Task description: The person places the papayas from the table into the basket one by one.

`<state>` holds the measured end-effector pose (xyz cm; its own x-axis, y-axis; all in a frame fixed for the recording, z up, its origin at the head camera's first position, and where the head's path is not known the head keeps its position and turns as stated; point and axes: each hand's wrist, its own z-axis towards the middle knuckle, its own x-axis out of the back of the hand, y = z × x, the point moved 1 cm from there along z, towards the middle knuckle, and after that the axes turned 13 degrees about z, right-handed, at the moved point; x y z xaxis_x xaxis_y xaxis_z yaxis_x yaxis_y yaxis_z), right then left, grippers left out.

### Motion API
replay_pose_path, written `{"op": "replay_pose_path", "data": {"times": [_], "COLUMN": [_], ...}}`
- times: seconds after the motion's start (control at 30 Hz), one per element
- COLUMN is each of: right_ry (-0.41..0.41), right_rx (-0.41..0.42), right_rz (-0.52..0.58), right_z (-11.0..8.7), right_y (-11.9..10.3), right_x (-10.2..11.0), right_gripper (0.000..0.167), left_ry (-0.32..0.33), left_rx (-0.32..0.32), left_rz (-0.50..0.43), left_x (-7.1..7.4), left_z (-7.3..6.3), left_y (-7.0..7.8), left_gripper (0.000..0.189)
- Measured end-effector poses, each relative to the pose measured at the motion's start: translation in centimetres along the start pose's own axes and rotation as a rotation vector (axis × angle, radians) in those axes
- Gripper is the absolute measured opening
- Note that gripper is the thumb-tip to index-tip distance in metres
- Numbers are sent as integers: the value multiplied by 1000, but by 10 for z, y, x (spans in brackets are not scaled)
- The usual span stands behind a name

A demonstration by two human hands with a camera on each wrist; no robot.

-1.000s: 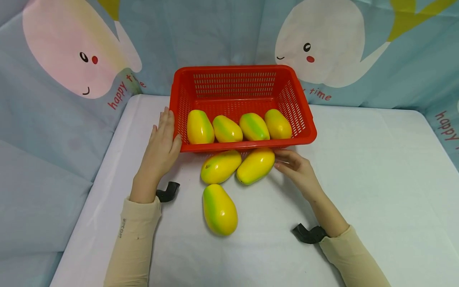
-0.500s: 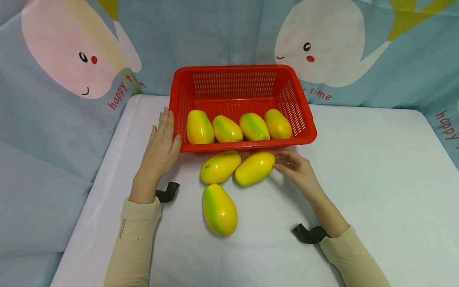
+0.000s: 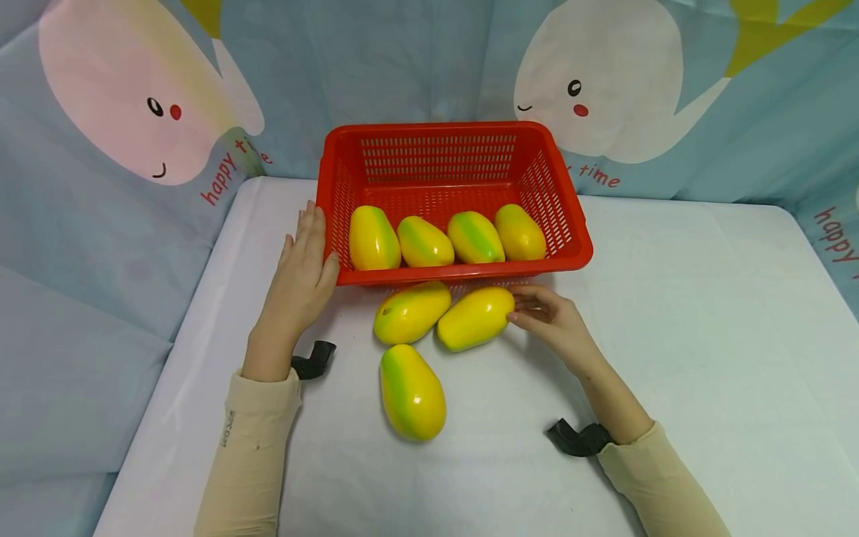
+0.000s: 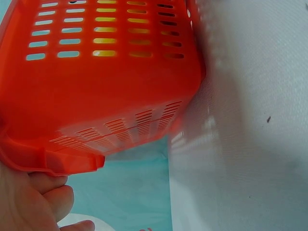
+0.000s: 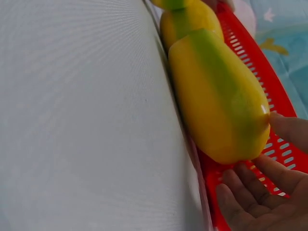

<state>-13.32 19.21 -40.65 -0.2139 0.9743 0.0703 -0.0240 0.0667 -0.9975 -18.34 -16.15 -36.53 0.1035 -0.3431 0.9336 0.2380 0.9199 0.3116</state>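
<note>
My R hand (image 3: 549,321) has its fingers spread and slightly bent; thumb & index tips touch the R end of the loose fruit (image 3: 476,319), which lies on the table (image 3: 705,358) just near of the red basket (image 3: 439,160). On my L hand (image 3: 297,280), fingers are straight, mostly together, against the basket's L side. A 2nd fruit (image 3: 412,313) lies just L; a 3rd fruit (image 3: 412,393) lies nearer. Basket contents: 4 fruits (image 3: 375,239), in a row along its near wall. Far side: blue cloth (image 3: 403,67) w/ whale prints.

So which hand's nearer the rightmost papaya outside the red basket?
Right. The right hand touches the right end of that papaya; the left hand is farther away, against the left side of the red basket.
</note>
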Motion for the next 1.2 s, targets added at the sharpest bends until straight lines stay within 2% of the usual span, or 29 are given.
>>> {"op": "replay_pose_path", "data": {"times": [0.33,0.9,1.2], "right_ry": [-110,-124,-176], "right_rx": [-13,-35,-60], "right_rz": [22,-26,-100], "right_z": [1,0,0], "right_y": [2,1,-1], "right_x": [-1,-3,-6], "right_gripper": [51,56,72], "left_ry": [-11,-6,-10], "left_rx": [3,0,-2], "left_rz": [-2,-9,-8], "left_x": [0,0,0], "left_z": [0,0,0], "left_y": [0,0,0], "left_gripper": [64,64,64]}}
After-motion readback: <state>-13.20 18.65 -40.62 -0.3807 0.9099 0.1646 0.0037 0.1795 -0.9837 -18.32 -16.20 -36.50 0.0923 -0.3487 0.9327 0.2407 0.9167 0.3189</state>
